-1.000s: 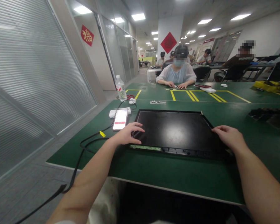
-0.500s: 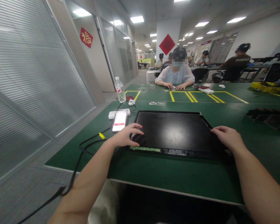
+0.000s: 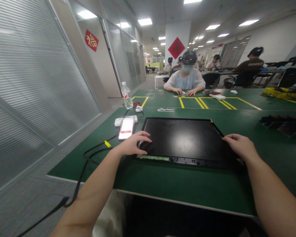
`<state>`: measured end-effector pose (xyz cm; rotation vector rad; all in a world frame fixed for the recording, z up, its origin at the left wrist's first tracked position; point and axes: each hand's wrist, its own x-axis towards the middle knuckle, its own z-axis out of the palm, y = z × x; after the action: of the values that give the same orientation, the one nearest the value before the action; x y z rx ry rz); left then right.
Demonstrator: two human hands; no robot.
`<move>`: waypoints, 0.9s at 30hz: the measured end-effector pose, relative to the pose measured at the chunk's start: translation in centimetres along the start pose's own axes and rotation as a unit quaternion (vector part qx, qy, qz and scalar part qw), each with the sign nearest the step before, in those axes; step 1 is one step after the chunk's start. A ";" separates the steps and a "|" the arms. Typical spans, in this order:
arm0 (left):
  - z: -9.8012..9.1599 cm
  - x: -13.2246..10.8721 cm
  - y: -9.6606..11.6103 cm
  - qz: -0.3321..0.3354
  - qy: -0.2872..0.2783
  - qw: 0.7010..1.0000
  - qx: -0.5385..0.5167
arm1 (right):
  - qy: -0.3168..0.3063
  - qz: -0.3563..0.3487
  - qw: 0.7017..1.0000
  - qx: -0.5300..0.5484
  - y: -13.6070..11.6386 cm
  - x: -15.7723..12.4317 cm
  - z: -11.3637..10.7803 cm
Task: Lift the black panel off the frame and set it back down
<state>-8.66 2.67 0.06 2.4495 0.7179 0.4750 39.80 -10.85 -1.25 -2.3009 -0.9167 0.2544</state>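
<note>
The black display panel (image 3: 185, 136) lies flat on the green table (image 3: 187, 187) at the center of the frame, a green circuit strip (image 3: 153, 158) exposed along the left part of its near edge. At its left edge, the left hand (image 3: 134, 144) has its fingers spread wide, thumb well apart, tips over the dark surface; it grasps nothing visible, and the palm hides part of that edge. At center right, the right hand (image 3: 241, 147) has its fingers bent close together against the panel's right rim. Its undersides are hidden, so I cannot tell whether it grips; it also covers part of the lower right corner, which sinks into shadow. The phone (image 3: 126, 129), left of center, is partly pixelated. Dark pieces (image 3: 278, 125) at right are too dim to identify. Both forearms run off the bottom of the frame.
</note>
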 end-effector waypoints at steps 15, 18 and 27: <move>1.9 0.5 -1.6 -0.156 0.114 0.978 0.083 | 0.074 0.008 0.997 0.036 1.3 0.9 -0.2; 2.0 0.6 -1.7 -0.168 0.109 0.976 0.083 | 0.043 0.015 0.999 0.016 1.9 1.6 0.4; 1.9 0.7 -1.3 -0.204 0.143 0.968 0.028 | -0.022 -0.017 0.998 -0.058 3.0 2.8 2.2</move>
<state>-7.74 3.24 -2.07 2.2181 1.3357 0.6557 42.62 -9.54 -4.66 -2.3921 -1.0161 0.2434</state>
